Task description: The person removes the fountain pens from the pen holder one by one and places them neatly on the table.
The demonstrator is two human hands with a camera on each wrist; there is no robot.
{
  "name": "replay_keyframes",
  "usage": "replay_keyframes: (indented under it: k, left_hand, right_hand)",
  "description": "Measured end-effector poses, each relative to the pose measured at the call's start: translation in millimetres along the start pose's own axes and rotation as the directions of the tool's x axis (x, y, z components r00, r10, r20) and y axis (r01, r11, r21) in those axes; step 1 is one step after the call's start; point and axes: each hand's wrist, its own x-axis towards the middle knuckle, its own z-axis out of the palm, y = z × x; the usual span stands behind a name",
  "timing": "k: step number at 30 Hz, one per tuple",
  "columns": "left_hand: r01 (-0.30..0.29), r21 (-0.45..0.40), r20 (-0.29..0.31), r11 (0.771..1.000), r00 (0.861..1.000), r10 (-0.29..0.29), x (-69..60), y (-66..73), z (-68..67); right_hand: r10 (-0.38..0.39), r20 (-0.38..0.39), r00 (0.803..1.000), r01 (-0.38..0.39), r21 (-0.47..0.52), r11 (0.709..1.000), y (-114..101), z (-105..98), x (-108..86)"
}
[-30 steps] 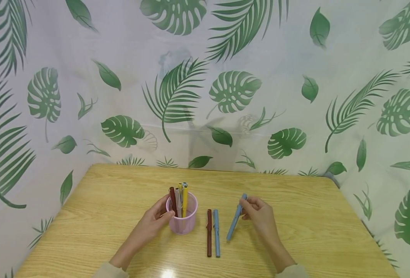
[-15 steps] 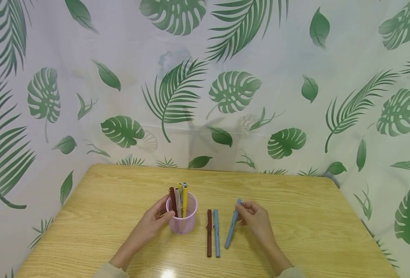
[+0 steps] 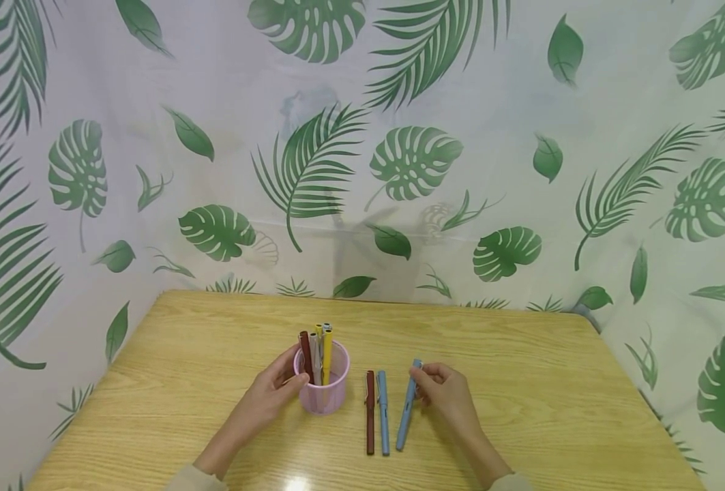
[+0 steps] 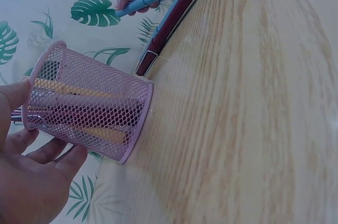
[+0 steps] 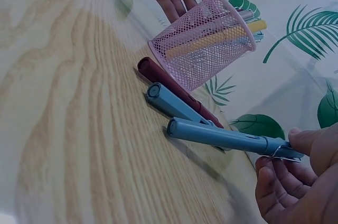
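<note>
My left hand grips the pink mesh pen cup by its rim, thumb on the near side. Several pens stand in the cup, among them a dark red one, a grey one and a yellow pen. Between the thumb and fingers of my right hand, the cap end of a blue pen is pinched; its other end slants down to the table. To its left lie a second blue pen and a dark red pen, side by side.
The wood-grain table reaches back to a white curtain printed with green leaves, which also runs along both sides. A bright light reflection shows near the table's front edge.
My right hand has moved left and toward me with the blue pen, bringing it closer to the two lying pens. The left hand and the cup have stayed put.
</note>
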Motion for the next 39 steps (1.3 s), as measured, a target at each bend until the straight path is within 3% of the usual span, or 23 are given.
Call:
replay_keyframes:
  k: [39]
  left_hand:
    - [0.006,0.0,-0.003,1.0,1.0,-0.006,1.1,0.8,0.9]
  right_hand:
    - [0.026,-0.001,1.0,-0.026,-0.175,0.984,4.0,26.3,2.7]
